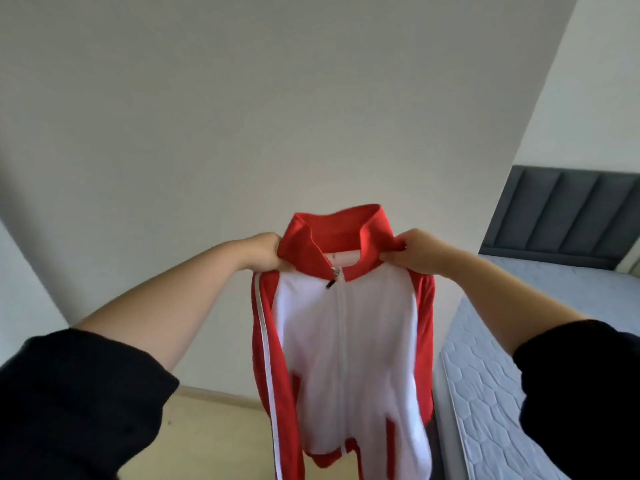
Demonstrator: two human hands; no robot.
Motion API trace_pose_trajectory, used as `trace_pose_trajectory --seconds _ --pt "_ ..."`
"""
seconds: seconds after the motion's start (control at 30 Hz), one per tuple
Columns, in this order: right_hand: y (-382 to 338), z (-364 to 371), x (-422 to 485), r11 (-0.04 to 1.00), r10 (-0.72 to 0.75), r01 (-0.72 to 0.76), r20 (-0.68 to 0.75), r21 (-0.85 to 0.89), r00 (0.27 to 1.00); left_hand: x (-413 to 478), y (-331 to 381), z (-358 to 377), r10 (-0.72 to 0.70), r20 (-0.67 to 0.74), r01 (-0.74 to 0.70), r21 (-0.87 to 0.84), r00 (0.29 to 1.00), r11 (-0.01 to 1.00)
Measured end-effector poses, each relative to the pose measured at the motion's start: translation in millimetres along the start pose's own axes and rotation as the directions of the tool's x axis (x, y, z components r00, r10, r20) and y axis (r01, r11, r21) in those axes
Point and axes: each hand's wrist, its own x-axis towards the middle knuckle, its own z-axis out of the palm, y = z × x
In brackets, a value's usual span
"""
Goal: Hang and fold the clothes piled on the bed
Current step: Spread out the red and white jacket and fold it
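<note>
A red and white zip-up jacket (346, 341) hangs in the air in front of me, zipped, with its red collar standing up. My left hand (265, 252) grips its left shoulder beside the collar. My right hand (412, 251) pinches the right shoulder at the same height. The red sleeves, each with a white stripe, hang down along both sides. The jacket's lower hem reaches the bottom of the view.
A bed with a white quilted mattress (491, 393) lies to the right, with a dark grey padded headboard (561, 216) behind it. A plain white wall (242, 116) faces me. Light wooden floor (207, 441) shows below, left of the jacket.
</note>
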Motion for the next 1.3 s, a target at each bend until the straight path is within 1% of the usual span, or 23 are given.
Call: trace_pose_trajectory --seconds 0.03,0.07,0.1,0.13,0.2,0.27,0.37,0.43,0.53,0.6,0.67,0.73,0.8,0.83,0.87,0.9,0.93,1.0,1.07,1.13,1.2,1.23,1.3 --pt "3.4 -0.7 -0.1 1.0 -0.003 0.004 -0.016 0.022 1.0 0.3 0.5 4.3 -0.003 0.028 0.003 0.014 1.0 1.0" --pt "7.7 -1.2 -0.4 0.993 0.0 0.006 -0.051 0.118 0.999 0.9 0.5 5.6 0.011 0.021 -0.01 -0.046 1.0 0.999" --pt "13.0 -1.8 -1.1 0.964 0.018 0.004 -0.08 0.266 0.997 1.1 0.2 5.0 0.029 -0.009 -0.03 -0.165 1.0 0.986" --pt "18.0 -3.0 -2.6 0.909 0.038 -0.001 -0.08 0.417 0.996 0.7 -0.8 3.1 0.042 -0.028 -0.048 -0.29 0.999 0.956" --pt "25.8 -4.9 -7.6 0.768 0.057 -0.043 -0.001 0.639 0.998 -0.7 -2.5 -0.3 0.065 0.0 -0.057 -0.46 0.998 0.886" --pt "30.0 -5.5 -10.4 0.649 0.052 -0.084 0.066 0.756 0.996 -1.0 -2.4 1.7 0.078 0.028 -0.05 -0.55 0.997 0.834" --pt "32.5 -8.8 -13.2 0.487 0.021 -0.112 0.117 0.866 0.993 -0.3 -2.1 4.9 0.065 0.049 -0.012 -0.698 0.997 0.716" --pt "34.9 -11.6 -16.5 0.427 -0.013 -0.108 0.125 0.898 0.992 -2.4 -2.3 2.4 0.094 0.109 0.02 -0.754 0.99 0.657" --pt "34.5 -15.0 -20.3 0.446 -0.04 -0.098 0.129 0.89 0.991 -4.8 2.2 -1.7 0.153 0.165 0.02 -0.742 0.974 0.67" --pt "30.5 -14.6 -21.9 0.441 -0.04 -0.107 0.139 0.891 0.99 -5.2 6.1 -2.1 0.151 0.179 0.028 -0.729 0.972 0.684" --pt "25.5 -12.7 -24.0 0.426 -0.001 -0.14 0.155 0.894 0.988 -5.0 11.7 -0.7 0.133 0.2 0.053 -0.72 0.971 0.692" --pt "21.3 -11.8 -26.1 0.359 0.046 -0.185 0.181 0.915 0.982 -5.7 16.8 2.7 0.108 0.177 0.036 -0.657 0.978 0.753" --pt "20.2 -12.2 -25.7 0.294 0.065 -0.223 0.214 0.929 0.975 -7.5 20.8 6.1 0.121 0.136 -0.025 -0.558 0.983 0.829" --pt "20.3 -12.2 -25.5 0.297 0.07 -0.248 0.238 0.922 0.969 -7.7 21.6 7.7 0.152 0.141 -0.063 -0.493 0.978 0.868" --pt "20.1 -12.3 -26.4 0.348 0.072 -0.271 0.263 0.898 0.962 -7.9 21.8 8.7 0.187 0.159 -0.108 -0.407 0.969 0.907" --pt "21.0 -12.0 -27.5 0.45 0.069 -0.275 0.274 0.85 0.959 -8.0 21.6 9.1 0.207 0.179 -0.147 -0.3 0.962 0.943" --pt "22.0 -11.0 -28.5 0.579 0.062 -0.258 0.274 0.773 0.96 -8.8 21.8 9.2 0.207 0.194 -0.169 -0.193 0.959 0.966" --pt "24.8 -8.8 -31.7 0.808 0.015 -0.174 0.275 0.562 0.961 -9.2 21.8 10.6 0.165 0.253 -0.167 -0.015 0.953 0.986" --pt "27.7 -6.7 -34.5 0.939 -0.009 -0.097 0.306 0.329 0.952 -8.7 20.4 13.4 0.111 0.314 -0.164 0.147 0.943 0.975" --pt "28.1 -1.4 -37.5 0.997 -0.001 -0.026 0.365 0.07 0.931 -8.0 18.8 19.6 0.094 0.337 -0.186 0.255 0.937 0.949" --pt "24.4 9.9 -41.6 0.988 0.013 0.05 0.404 -0.146 0.915 -5.9 19.0 27.6 0.094 0.295 -0.201 0.36 0.951 0.911" --pt "21.5 15.7 -42.8 0.976 0.012 0.074 0.393 -0.204 0.92 -4.5 20.7 31.0 0.108 0.25 -0.207 0.415 0.962 0.886" --pt "19.3 23.7 -41.2 0.943 0.011 0.077 0.261 -0.324 0.965 -1.5 24.2 36.5 0.182 0.116 -0.215 0.463 0.976 0.86"
